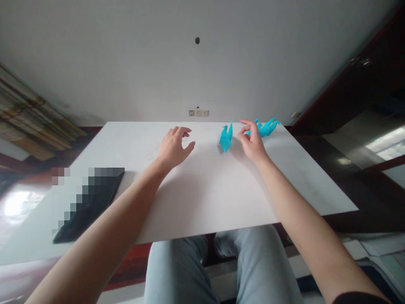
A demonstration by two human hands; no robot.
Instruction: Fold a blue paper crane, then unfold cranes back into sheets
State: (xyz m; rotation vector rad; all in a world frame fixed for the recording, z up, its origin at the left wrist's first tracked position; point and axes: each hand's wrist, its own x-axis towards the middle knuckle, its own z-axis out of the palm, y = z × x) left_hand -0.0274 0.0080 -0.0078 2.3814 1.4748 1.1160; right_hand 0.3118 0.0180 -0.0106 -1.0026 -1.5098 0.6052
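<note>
Head view shows you seated at a white table (205, 190), both bare forearms stretched out over it. Your left hand (174, 145) sits near the middle of the far half, fingers loosely curled and thumb spread, with nothing in its grasp. Your right hand (251, 141) is raised a little off the surface, thumb and forefinger bent toward each other with a gap between them, and they close on nothing.

Just left of that hand stands a blue paper crane (225, 137), upright, close to your thumb but apart from it. A second blue paper crane (267, 126) lies near the table's far right corner, partly behind your fingertips (247, 123); whether they touch it, you cannot tell from here.

At the table's left edge lies a flat black object (95, 202), partly blurred out, well apart from your left hand. A wall socket (198, 112) sits just above the far edge. Your knees in light jeans (177, 270) show below the near edge.
</note>
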